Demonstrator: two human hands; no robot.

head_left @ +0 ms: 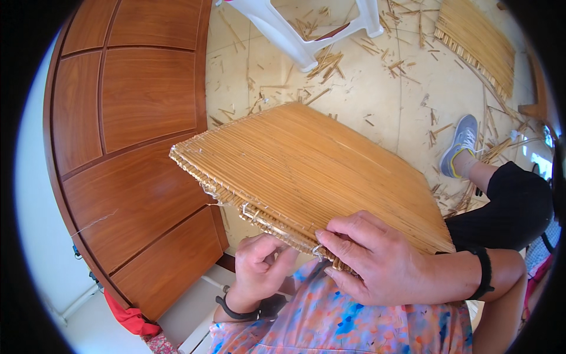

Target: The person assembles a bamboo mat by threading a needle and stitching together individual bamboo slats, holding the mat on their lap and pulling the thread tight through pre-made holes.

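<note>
Head view shows a woven reed mat [306,171] resting on the person's lap, its near edge pinched by right hand [377,259] fingers. Left hand [259,265], curled beneath, seems to grip white binding thread [244,209]; hard tugging could snap it or loosen reeds.

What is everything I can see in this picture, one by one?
Flat woven mat of straw-coloured reed sticks: one, golden tan, on the lap, centre.
Second reed mat: one, tan, on the floor, top right.
Loose reed offcuts: many, tan, scattered over the cream tiled floor.
White plastic chair: one, top centre.
Brown panelled wooden door: one, left.
Red cloth: one, bottom left.
Grey sports shoe: one, right.
Left hand: at the mat's near edge, black wristband.
Right hand: fingers on the mat's near edge, black wristband.
</note>
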